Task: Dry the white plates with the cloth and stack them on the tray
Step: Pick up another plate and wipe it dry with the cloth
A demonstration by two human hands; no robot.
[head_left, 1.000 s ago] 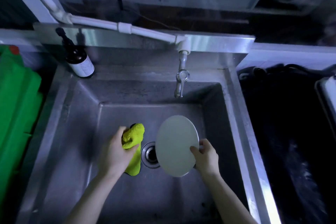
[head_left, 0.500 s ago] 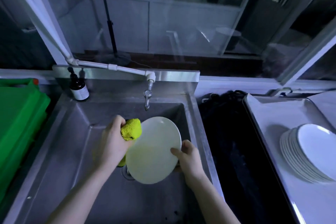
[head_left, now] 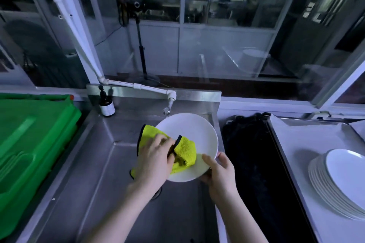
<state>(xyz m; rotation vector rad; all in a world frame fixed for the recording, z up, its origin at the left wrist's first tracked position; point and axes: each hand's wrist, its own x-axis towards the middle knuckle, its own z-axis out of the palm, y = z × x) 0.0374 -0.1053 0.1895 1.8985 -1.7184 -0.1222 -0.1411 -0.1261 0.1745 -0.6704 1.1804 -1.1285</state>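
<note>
Plate held over sink, cloth on its face.
The right hand [head_left: 221,171] grips the near rim of the white plate [head_left: 189,130], thumb on top, above the steel sink [head_left: 110,163]. The left hand [head_left: 154,162] clutches the yellow cloth [head_left: 185,153] against the plate face. A stack of plates [head_left: 339,181] rests on the tray [head_left: 296,144] at right.
</note>
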